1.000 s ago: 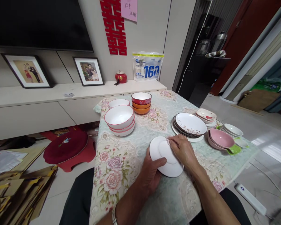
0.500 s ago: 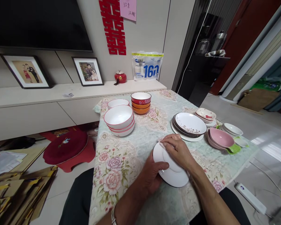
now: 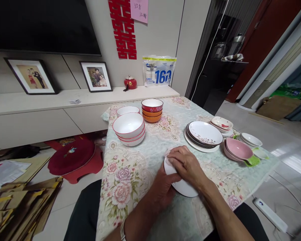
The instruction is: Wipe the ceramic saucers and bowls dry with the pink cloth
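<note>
Low over the near part of the table, a white plate [image 3: 187, 189] is tilted with its underside towards me. My left hand [image 3: 164, 184] grips its left edge, thumb lying across the underside and fingers beneath. Pressed on the plate's upper edge is my right hand [image 3: 187, 165], closed over a thin pale wipe [image 3: 167, 154], mostly hidden under the fingers. Beyond my right hand stands a stack of dark-rimmed plates [image 3: 205, 133] with floral decoration.
Red-rimmed white bowls [image 3: 128, 125] are stacked at the left, with red and orange bowls [image 3: 152, 110] behind. To the right are pink bowls [image 3: 238, 149], small white bowls [image 3: 251, 139] and heart-patterned dishes [image 3: 222, 123]. A flowered cloth [image 3: 130, 167] covers the table.
My right hand has slid slightly left and up along the plate's edge with the wipe, covering more of the plate. My left hand keeps its hold; the plate has tilted slightly.
</note>
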`<state>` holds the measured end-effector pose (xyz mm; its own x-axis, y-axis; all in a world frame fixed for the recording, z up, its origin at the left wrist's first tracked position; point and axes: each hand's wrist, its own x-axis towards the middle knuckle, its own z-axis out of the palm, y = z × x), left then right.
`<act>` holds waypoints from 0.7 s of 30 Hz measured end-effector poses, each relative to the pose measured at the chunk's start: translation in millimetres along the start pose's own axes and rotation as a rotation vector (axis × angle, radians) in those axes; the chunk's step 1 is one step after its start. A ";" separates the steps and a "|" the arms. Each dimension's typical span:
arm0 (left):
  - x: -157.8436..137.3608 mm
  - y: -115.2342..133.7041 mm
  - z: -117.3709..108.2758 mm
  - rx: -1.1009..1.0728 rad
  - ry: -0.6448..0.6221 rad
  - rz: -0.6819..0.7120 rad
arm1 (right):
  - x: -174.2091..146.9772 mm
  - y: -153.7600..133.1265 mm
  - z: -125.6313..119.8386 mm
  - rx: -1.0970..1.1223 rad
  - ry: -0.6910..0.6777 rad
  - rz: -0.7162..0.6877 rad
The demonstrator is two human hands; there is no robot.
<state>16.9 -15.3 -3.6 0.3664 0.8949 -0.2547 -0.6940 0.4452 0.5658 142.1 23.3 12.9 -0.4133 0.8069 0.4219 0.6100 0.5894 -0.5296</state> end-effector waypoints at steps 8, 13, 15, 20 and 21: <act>-2.6 2.9 -0.7 0.025 -0.042 -0.054 | 2.9 6.1 -5.3 0.119 -0.047 0.013; -0.1 2.5 -4.8 0.028 0.015 0.027 | -3.9 42.8 -6.5 -0.054 0.013 0.278; 1.2 1.7 -6.0 0.012 0.066 0.070 | -7.1 50.4 -7.3 -0.103 0.029 0.325; 0.3 1.3 -3.4 -0.029 0.060 0.075 | -6.6 37.6 -5.5 -0.188 0.081 0.264; -0.4 1.4 -2.2 -0.030 0.051 0.058 | -5.2 29.9 -4.3 -0.176 0.074 0.213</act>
<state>14.4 -14.9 -4.4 0.2936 0.9193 -0.2619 -0.7315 0.3925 0.5575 165.4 36.6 -2.0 -0.2169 0.9031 0.3707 0.7883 0.3860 -0.4791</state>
